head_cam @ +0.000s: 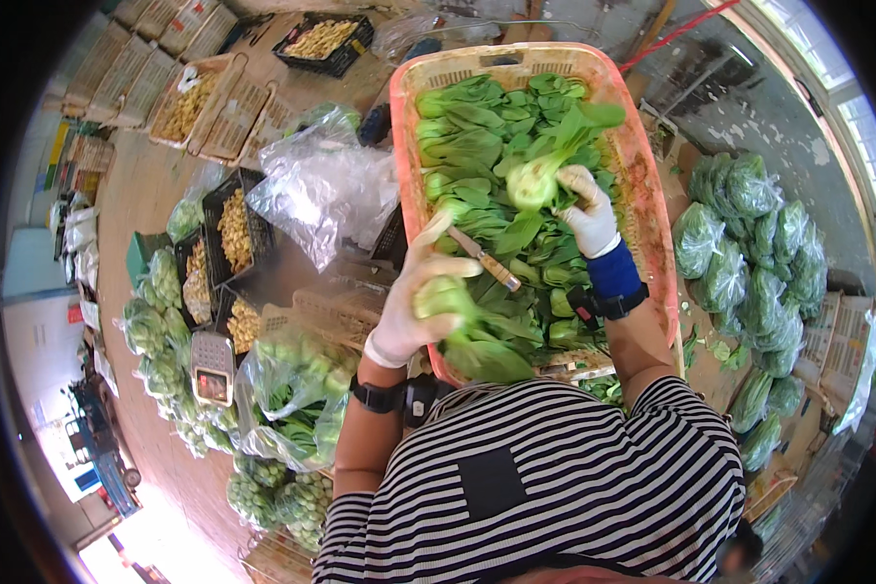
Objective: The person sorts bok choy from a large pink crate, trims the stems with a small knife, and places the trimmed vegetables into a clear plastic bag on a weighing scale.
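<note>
My left hand [416, 292], in a white glove, is closed around a head of bok choy [445, 303] whose leaves point down and right. A small knife with a wooden handle [500, 271] shows beside its fingers; whether the hand holds it or it rests on the greens, I cannot tell. My right hand [588, 212], also gloved, grips another head of bok choy [533, 186], its pale base towards the left and its leaves up and right. Both hands are over a large pink plastic crate [646, 146] with rows of bok choy [460, 146] inside.
Clear plastic bags [328, 182] lie left of the crate. A digital scale [212, 369] stands near an open bag of greens [292, 416]. Black crates of a yellowish vegetable [237, 230] are at left, and several bagged greens [759, 255] are piled at right.
</note>
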`<control>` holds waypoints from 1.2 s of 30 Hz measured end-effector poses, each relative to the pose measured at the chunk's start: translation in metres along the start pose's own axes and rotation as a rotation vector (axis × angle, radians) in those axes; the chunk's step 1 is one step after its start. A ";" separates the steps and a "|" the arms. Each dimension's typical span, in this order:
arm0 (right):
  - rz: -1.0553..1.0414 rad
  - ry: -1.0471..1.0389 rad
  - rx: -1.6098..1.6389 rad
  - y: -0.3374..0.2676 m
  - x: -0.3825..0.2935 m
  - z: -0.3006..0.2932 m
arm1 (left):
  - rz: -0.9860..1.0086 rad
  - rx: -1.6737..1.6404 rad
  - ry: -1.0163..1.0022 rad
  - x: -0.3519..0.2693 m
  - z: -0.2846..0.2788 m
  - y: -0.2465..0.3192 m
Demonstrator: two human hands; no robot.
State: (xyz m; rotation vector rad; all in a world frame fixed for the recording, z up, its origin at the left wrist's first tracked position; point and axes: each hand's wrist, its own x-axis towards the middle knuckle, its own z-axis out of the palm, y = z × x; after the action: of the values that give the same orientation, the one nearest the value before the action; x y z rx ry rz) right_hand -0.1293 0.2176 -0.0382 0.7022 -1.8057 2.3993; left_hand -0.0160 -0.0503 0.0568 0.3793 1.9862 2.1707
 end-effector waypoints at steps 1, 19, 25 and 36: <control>-0.062 -0.050 -0.149 -0.008 0.000 0.012 | -0.014 0.077 -0.043 0.008 0.010 0.018; 0.374 -0.549 0.229 -0.059 -0.027 0.105 | 0.209 0.250 -0.090 -0.017 0.022 0.022; 0.274 -0.254 -0.363 -0.065 -0.022 0.125 | 0.242 0.190 0.057 -0.045 0.006 0.010; 0.201 -0.804 0.157 -0.081 -0.045 0.203 | 0.553 0.600 0.561 -0.125 -0.017 0.042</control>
State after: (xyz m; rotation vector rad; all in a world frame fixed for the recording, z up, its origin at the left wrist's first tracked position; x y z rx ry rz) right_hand 0.0016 0.0655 0.0596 1.7863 -1.9892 2.6161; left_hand 0.0996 -0.1072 0.0890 0.4784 3.1861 2.0531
